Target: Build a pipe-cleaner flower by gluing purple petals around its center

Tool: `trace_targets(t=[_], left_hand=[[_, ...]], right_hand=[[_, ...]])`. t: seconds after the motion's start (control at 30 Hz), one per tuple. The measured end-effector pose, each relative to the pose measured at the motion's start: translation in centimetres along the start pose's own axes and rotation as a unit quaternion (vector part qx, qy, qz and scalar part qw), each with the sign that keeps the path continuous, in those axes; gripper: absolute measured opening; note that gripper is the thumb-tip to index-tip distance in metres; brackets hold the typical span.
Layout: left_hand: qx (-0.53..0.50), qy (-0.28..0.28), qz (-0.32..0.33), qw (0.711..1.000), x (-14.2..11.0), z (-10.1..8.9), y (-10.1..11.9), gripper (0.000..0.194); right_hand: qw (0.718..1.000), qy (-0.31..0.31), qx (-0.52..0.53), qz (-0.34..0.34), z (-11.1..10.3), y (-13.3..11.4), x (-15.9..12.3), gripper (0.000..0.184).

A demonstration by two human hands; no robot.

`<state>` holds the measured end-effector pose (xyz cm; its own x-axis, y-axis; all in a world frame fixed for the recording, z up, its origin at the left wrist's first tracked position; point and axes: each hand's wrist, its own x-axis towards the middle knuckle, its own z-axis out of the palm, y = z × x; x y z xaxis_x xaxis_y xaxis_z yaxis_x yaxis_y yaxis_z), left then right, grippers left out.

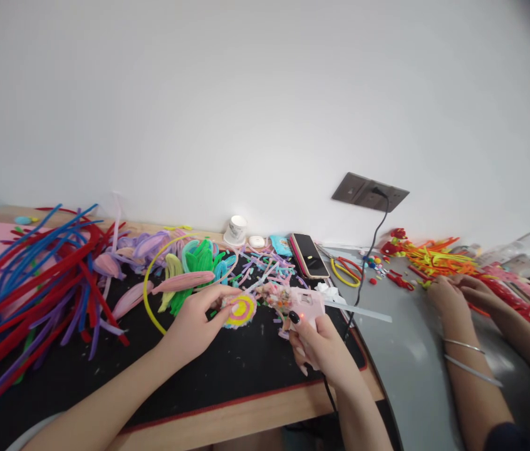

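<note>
Disc (pixel 240 311) in yellow and pink rings is resting between the fingertips of your left hand (pixel 209 313); you are pinching its left edge above the black mat (pixel 227 376) on the tabletop (pixel 246 414). Your right hand (pixel 309 341) is wrapping around a pink glue gun (pixel 306 307), a small orange light glowing on it. Green fuzzy stems (pixel 199 263) are lying behind the disc. The phone (pixel 311 255) is lying beyond the glue gun; the paper cup (pixel 237 230) is standing near the wall (pixel 227 113).
</note>
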<state>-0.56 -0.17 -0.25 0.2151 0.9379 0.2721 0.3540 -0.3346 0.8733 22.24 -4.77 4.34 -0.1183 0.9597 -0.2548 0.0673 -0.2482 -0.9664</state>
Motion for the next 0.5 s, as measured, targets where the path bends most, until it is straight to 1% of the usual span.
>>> trace_targets(t=[0.1, 0.2, 0.33, 0.4, 0.47, 0.5], left_hand=[[-0.017, -0.002, -0.012, 1.0, 0.1, 0.0, 0.0, 0.024], [-0.057, -0.003, -0.036, 0.998, 0.1, 0.0, 0.1, 0.024], [-0.09, 0.012, -0.062, 0.994, 0.2, 0.0, 0.3, 0.025], [-0.097, 0.018, -0.067, 0.993, 0.3, 0.0, 0.3, 0.025], [-0.102, 0.024, -0.071, 0.992, 0.3, 0.0, 0.2, 0.025], [-0.102, 0.026, -0.072, 0.992, 0.3, 0.0, 0.1, 0.025]], right_hand=[[0.999, 0.013, 0.027, -0.013, -0.5, 0.2, 0.0, 0.042], [0.997, 0.026, 0.06, -0.028, -1.1, 0.2, 0.0, 0.041], [0.993, 0.073, 0.079, -0.055, -2.5, -0.1, -0.2, 0.045], [0.986, 0.13, 0.076, -0.076, -3.7, -0.2, -0.5, 0.043], [0.967, 0.23, 0.044, -0.103, -5.4, -0.1, -0.9, 0.038], [0.95, 0.29, 0.005, -0.118, -6.3, 0.0, -1.1, 0.035]])
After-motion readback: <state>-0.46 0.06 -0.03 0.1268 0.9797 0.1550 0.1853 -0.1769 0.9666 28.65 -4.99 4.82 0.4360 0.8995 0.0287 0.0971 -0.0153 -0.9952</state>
